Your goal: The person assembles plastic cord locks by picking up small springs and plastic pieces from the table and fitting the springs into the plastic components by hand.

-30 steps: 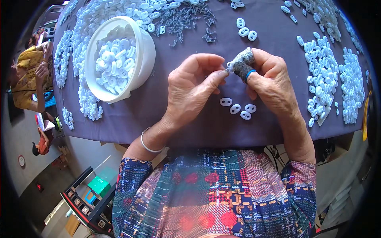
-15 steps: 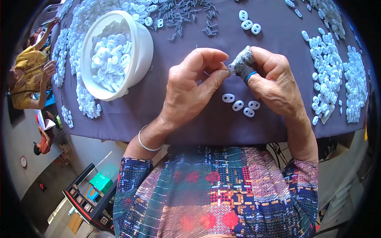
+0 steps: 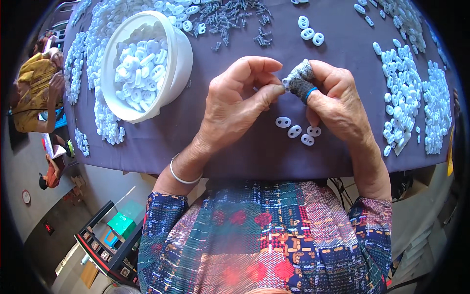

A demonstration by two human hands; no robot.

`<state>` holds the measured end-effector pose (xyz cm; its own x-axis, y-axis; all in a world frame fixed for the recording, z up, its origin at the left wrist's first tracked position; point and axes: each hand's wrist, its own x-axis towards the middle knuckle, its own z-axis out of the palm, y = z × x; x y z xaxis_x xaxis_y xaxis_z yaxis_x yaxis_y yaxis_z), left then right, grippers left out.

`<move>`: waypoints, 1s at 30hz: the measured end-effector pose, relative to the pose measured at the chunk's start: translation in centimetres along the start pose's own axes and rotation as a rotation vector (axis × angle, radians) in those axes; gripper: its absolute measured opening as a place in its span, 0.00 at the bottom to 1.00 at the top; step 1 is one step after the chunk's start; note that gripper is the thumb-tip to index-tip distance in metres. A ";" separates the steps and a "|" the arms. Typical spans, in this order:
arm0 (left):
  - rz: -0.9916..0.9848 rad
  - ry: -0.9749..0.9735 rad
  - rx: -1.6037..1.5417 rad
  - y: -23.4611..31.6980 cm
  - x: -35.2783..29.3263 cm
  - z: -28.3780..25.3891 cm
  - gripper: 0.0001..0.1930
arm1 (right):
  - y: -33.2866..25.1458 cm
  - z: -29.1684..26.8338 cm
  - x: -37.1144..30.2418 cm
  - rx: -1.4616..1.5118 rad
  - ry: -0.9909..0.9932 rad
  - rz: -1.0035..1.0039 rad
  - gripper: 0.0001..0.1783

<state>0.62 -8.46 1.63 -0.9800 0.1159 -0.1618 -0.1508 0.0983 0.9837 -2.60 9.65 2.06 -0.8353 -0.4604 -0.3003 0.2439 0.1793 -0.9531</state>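
Note:
My left hand (image 3: 235, 103) and my right hand (image 3: 338, 103) meet above a table draped in purple cloth (image 3: 254, 157). Between the fingertips of both hands sits a small white plastic piece (image 3: 285, 82). A grey fabric cot with a blue band (image 3: 299, 83) covers my right thumb and presses against that piece. Just below the hands, several white two-hole plastic pieces (image 3: 297, 131) lie loose on the cloth. A silver bangle (image 3: 181, 175) circles my left wrist.
A white bowl (image 3: 174, 73) full of white pieces stands at the left. Heaps of white pieces (image 3: 406, 98) lie at the right and around the bowl. Small grey springs (image 3: 235, 19) are scattered at the far edge. Another person in yellow (image 3: 36, 93) is at far left.
Both hands stay together, still pinching the small white piece. The view has shifted slightly, so hands and bowl sit a little lower in the picture.

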 end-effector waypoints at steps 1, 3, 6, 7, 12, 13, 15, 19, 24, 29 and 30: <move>-0.023 -0.008 -0.063 0.0 0.0 -0.1 0.17 | 0.1 0.1 0.1 0.020 0.021 0.013 0.05; -0.041 -0.017 -0.125 -0.3 0.0 -0.2 0.18 | 0.2 0.1 0.1 0.069 0.033 0.019 0.04; 0.106 -0.026 -0.128 -0.8 0.0 -0.2 0.21 | -0.1 0.0 0.0 0.121 0.051 0.032 0.04; 0.096 0.001 -0.086 -0.8 0.0 -0.2 0.21 | -0.1 0.0 0.0 0.127 0.056 0.042 0.05; 0.390 0.105 0.393 -0.7 0.3 -0.6 0.18 | -0.1 -0.3 0.0 0.172 0.043 0.028 0.07; 0.451 0.111 0.490 -0.5 0.4 -0.7 0.15 | -0.2 -0.3 0.0 0.164 0.051 0.029 0.07; 0.572 0.121 0.684 -0.4 0.6 -0.7 0.11 | 0.0 -0.3 0.0 0.176 0.050 0.020 0.07; 0.553 0.111 0.687 -0.6 0.7 -0.3 0.08 | -0.2 -0.3 -0.1 0.158 0.029 0.006 0.07; 0.549 0.129 0.697 -1.2 0.7 0.2 0.05 | 0.0 -0.2 -0.1 0.134 0.033 0.004 0.06; 0.560 0.126 0.670 -1.3 0.5 0.4 0.05 | 0.1 0.1 -0.3 0.100 0.034 -0.005 0.06; 0.560 0.119 0.647 -1.3 0.5 0.4 0.05 | 0.0 0.1 -0.3 0.104 0.032 -0.001 0.06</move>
<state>0.37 -8.10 0.24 -0.9005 0.2147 0.3781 0.4265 0.6053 0.6721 -2.26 9.71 2.14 -0.8507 -0.4320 -0.2993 0.2912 0.0867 -0.9527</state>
